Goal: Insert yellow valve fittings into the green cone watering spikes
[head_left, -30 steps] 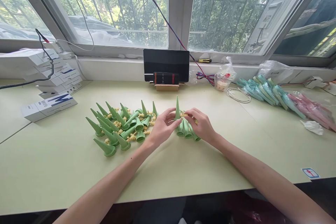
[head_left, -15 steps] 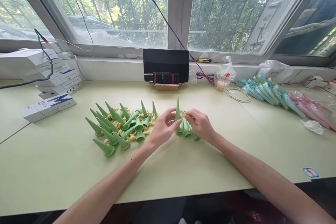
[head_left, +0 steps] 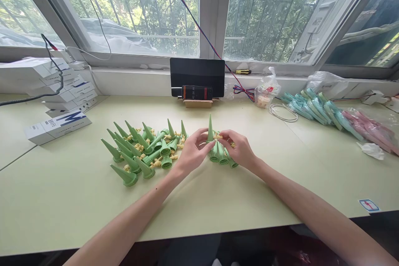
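Observation:
My left hand (head_left: 197, 149) is closed round the base of a green cone-shaped plant watering spike (head_left: 210, 126), which stands point up. From the other side my right hand (head_left: 237, 146) pinches a small yellow valve (head_left: 217, 136) at the spike's side, near the base. Just below the hands lie several green spikes (head_left: 223, 158) with their round threaded openings facing me; my right hand partly covers them. Left of my hands is a pile of similar green spikes (head_left: 134, 147) with yellow valves, some upright, some lying down.
A phone (head_left: 197, 92) leans on a dark tablet (head_left: 197, 72) at the window. White boxes (head_left: 59, 126) are stacked at the left. Bagged blue-green pieces (head_left: 318, 106) and pink ones (head_left: 370, 129) lie at the right, near a coiled white cable (head_left: 283, 113) and a plastic bag (head_left: 267, 89).
The held spike has shifted very slightly left, and the right fingers have turned a little at the yellow valve, showing more of it. The pile is unchanged.

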The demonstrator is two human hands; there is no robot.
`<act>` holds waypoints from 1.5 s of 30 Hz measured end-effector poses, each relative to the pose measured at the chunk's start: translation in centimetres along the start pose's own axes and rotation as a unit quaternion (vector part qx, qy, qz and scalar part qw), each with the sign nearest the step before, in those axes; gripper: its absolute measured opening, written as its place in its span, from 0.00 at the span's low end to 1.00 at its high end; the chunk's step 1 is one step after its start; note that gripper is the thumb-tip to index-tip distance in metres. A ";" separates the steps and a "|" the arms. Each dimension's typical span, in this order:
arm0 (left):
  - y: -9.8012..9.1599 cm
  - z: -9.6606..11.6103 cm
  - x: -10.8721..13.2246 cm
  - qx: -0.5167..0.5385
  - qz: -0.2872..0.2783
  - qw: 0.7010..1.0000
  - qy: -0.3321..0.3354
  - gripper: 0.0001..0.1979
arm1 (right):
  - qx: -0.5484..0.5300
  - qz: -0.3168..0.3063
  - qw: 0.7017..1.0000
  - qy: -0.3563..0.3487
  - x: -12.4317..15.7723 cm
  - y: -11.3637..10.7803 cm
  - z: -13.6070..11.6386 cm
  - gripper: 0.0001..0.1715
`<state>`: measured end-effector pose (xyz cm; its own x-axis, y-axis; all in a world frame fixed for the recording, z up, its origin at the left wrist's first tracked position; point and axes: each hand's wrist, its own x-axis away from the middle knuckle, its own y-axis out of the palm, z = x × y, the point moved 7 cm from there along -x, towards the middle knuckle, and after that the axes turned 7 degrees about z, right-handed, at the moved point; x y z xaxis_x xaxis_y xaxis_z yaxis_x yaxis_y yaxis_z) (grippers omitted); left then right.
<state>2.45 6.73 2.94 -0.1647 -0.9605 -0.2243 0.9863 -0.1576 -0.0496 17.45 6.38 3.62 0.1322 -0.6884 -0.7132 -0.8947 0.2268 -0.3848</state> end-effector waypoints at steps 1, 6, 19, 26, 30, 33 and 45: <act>0.0 0.0 0.0 0.000 0.000 1.000 0.001 0.22 | 0.002 -0.002 1.000 -0.001 0.0 0.0 0.0 0.09; 0.1 0.0 0.0 0.002 -0.007 1.000 0.011 0.23 | 0.023 -0.013 1.000 0.001 0.0 0.1 0.1 0.12; 0.2 0.2 0.1 -0.003 -0.005 1.000 0.007 0.22 | -0.003 0.007 1.000 0.011 0.0 -0.2 -0.1 0.09; 0.1 -0.1 0.0 -0.002 0.001 1.000 0.006 0.21 | -0.008 0.002 1.000 0.013 0.1 -0.1 0.1 0.09; 0.2 -0.1 0.0 -0.007 -0.007 1.000 0.010 0.20 | -0.002 -0.008 1.000 0.011 0.1 0.0 0.1 0.09; 0.2 -0.1 0.0 -0.009 -0.009 1.000 0.010 0.21 | 0.005 -0.016 1.000 0.015 0.1 0.1 0.2 0.10; 0.3 -0.2 0.1 -0.018 -0.016 0.999 0.022 0.20 | 0.028 -0.008 0.999 -0.018 -0.3 -0.2 -0.6 0.15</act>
<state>2.75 6.65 2.72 -0.1972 -0.9438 -0.2654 0.9796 -0.1787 -0.0924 17.37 6.09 4.25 0.1622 -0.6674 -0.7268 -0.8668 0.2556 -0.4282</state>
